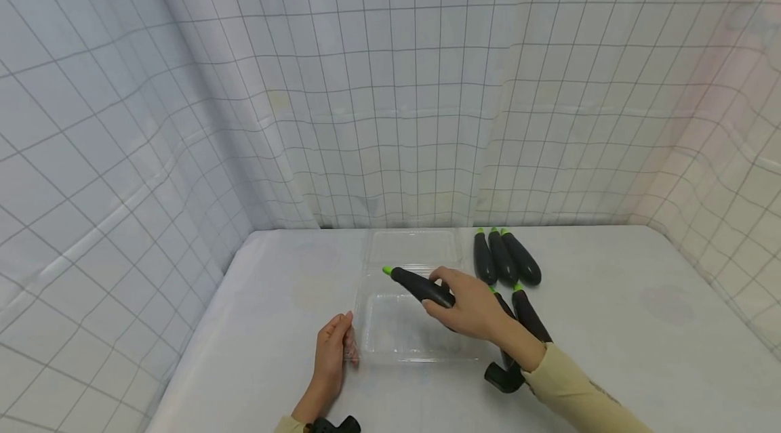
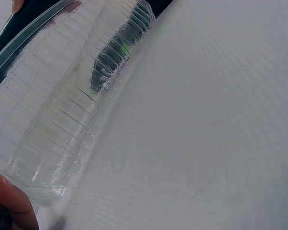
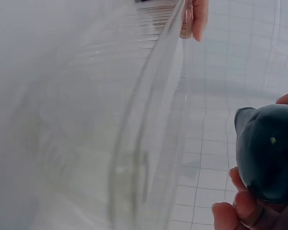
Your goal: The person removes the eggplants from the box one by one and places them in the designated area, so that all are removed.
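A dark eggplant (image 1: 415,282) with a bright green stem tip is gripped by my right hand (image 1: 466,304) over a clear plastic clamshell container (image 1: 421,359). Its stem points to the far left, and in the right wrist view the rounded end of the eggplant (image 3: 271,158) shows between the fingers. The container stands with its lid (image 1: 415,246) folded back, away from me. At the left side my left hand (image 1: 331,355) pinches the container's edge. Through the clear wall of the container (image 2: 53,110), dark shapes are visible in the left wrist view.
Three eggplants (image 1: 502,260) lie side by side at the back, right of the lid. Two more eggplants (image 1: 529,316) lie nearer, partly hidden by my right forearm. A white table (image 1: 610,304) carries everything, with grid-patterned curtains (image 1: 415,114) around it.
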`<state>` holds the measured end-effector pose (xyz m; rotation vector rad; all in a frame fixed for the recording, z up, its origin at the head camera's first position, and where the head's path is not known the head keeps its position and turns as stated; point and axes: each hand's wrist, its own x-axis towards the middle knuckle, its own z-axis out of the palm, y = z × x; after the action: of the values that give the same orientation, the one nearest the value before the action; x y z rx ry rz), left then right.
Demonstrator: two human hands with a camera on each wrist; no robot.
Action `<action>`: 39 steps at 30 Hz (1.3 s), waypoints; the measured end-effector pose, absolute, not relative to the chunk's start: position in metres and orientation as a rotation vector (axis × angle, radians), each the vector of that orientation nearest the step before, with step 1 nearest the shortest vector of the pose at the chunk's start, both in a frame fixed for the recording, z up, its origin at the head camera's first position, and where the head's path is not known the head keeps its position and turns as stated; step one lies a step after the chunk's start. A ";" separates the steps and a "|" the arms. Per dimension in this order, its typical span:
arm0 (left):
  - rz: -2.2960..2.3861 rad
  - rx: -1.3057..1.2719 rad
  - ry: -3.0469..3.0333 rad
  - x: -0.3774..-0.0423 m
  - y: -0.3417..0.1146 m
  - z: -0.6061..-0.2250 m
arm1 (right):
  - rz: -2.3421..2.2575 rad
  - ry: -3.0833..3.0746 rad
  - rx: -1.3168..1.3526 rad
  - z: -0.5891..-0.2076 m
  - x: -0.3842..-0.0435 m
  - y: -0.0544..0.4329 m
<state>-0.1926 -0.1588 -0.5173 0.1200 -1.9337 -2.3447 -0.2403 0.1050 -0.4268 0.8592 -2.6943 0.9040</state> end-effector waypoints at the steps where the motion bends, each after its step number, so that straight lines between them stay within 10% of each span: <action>1: -2.344 0.122 -1.933 -0.193 -0.159 -0.517 | 0.923 -2.682 0.849 -0.427 -0.239 0.106; 39: -2.319 0.120 -1.951 -0.192 -0.159 -0.517 | 1.094 -2.552 0.476 -0.432 -0.236 0.170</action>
<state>-0.1921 -0.1590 -0.5168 0.1196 -1.9514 -2.3187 -0.2357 0.1695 -0.4318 0.4758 -2.5519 1.0939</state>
